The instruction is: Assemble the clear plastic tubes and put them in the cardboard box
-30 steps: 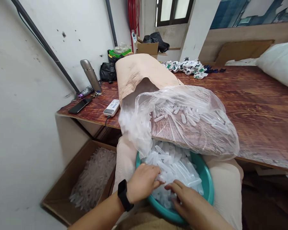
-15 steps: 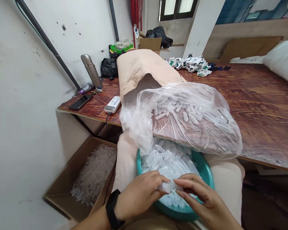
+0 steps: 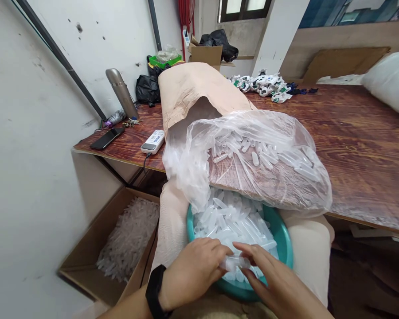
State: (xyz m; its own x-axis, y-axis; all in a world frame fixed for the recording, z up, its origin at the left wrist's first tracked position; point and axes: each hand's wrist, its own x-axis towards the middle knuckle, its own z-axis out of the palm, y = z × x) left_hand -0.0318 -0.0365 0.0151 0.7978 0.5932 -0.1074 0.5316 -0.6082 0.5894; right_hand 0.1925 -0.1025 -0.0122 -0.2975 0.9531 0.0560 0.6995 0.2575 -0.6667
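Observation:
My left hand [image 3: 197, 266], with a black band on its wrist, is closed around a small translucent plastic tube [image 3: 234, 263] just above the basin. My right hand [image 3: 269, 274] has its thumb and fingers about the tube's right end; the exact contact is partly hidden. Below both hands, a teal basin [image 3: 285, 241] rests on my lap, heaped with similar whitish tubes [image 3: 224, 215]. A clear plastic bag [image 3: 262, 177] holding more loose tubes lies over the table edge, its mouth hanging down to the basin.
A cardboard box [image 3: 80, 263] full of tubes stands on the floor at left. The wooden table [image 3: 362, 150] carries a large paper sack [image 3: 199, 79], a phone [image 3: 107, 138], a white power bank [image 3: 153, 141], a metal flask [image 3: 121, 93] and a heap of white packets [image 3: 266, 84].
My right hand has moved slightly left, closer to my left hand, and its fingers now reach over the tube's end. The whole view has shifted a little.

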